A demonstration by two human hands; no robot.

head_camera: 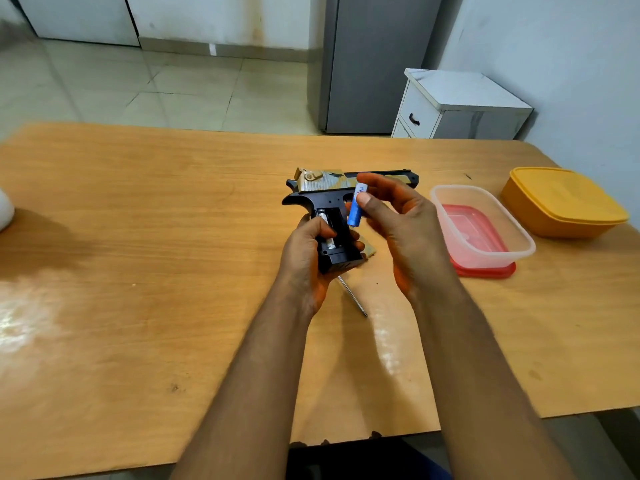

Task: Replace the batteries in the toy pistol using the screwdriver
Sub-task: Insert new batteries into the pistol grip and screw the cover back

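My left hand [304, 258] grips the handle of the black and gold toy pistol [332, 195], held above the table with its open battery compartment facing me. One silver battery [327, 230] sits in the compartment's left slot; the right slot looks empty. My right hand [398, 216] pinches a blue battery [356, 206] between thumb and fingers, just right of the handle and apart from it. The screwdriver [353, 297] lies on the table under my hands, only its metal shaft showing. A gold piece [369, 249], probably the compartment cover, lies behind the handle.
A wooden table [173, 237] fills the view. A clear plastic box [485, 226] stands on its red lid to the right, with a closed orange box [561, 202] beyond it. A white object [5, 209] shows at the left edge. A white cabinet [460, 105] stands behind the table.
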